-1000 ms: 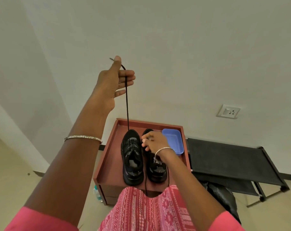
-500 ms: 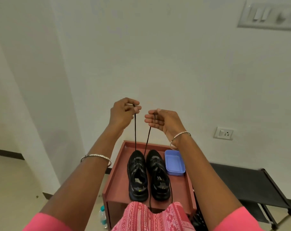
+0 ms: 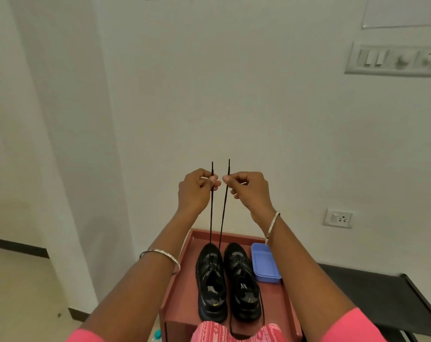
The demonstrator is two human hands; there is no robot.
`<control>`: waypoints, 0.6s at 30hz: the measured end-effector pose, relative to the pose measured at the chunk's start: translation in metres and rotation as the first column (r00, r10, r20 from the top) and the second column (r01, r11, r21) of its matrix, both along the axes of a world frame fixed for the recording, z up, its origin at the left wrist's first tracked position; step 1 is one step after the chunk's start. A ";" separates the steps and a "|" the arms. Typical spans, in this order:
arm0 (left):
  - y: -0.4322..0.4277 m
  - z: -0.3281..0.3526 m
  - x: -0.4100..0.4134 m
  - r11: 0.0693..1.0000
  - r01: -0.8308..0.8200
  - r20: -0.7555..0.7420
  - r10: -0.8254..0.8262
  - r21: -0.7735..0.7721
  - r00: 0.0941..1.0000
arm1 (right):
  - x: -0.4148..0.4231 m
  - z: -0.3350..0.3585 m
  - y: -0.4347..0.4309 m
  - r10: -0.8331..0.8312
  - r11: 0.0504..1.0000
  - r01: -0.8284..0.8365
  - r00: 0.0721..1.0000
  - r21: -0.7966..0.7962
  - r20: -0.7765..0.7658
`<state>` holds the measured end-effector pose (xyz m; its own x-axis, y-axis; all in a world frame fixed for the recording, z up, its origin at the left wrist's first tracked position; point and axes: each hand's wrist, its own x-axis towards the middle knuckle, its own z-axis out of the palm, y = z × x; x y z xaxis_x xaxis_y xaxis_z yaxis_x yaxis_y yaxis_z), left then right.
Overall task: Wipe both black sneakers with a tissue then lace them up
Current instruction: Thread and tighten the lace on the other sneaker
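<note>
1. Two bare hands are raised side by side in the middle of the frame, close together but not touching.
2. The left hand pinches one end of a black lace between thumb and fingertips; the right hand pinches the other end. Both stiff tips stick up above the fingers.
3. The two strands run straight down, taut, into the left sneaker near its toe; which eyelets they pass through is too small to tell.
4. That sneaker stands at lower centre on a reddish-brown bench with a raised rim, toe pointing away.
5. The right sneaker stands just beside it, and its loose lace trails over the bench's near edge.
6. A blue tray sits just right of the shoes.
7. A thin bangle circles each wrist.
8. A black stand is at lower right; a wall socket and a switch panel are above it.
</note>
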<state>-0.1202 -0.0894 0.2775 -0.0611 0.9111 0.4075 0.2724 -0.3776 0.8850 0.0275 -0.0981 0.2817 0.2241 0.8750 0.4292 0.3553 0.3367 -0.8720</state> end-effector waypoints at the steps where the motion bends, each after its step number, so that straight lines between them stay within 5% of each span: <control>1: 0.001 0.000 0.000 1.000 -0.014 0.003 0.014 0.001 1.000 | 0.000 0.000 0.001 -0.008 1.000 0.008 1.000 0.004 0.023; 9: 0.010 0.006 0.001 0.999 -0.039 -0.016 0.039 -0.025 0.999 | -0.001 0.012 0.005 -0.001 1.000 0.003 0.985 -0.011 0.174; 18: 0.013 0.011 -0.003 0.998 -0.006 -0.028 0.005 -0.060 1.000 | -0.002 0.012 0.006 0.006 1.000 -0.003 0.987 -0.024 0.160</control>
<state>-0.1234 -0.0761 0.2884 -0.0558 0.9338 0.3534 0.2988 -0.3221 0.8983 0.0250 -0.0918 0.2937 0.1501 0.8862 0.4383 0.4897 0.3184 -0.8116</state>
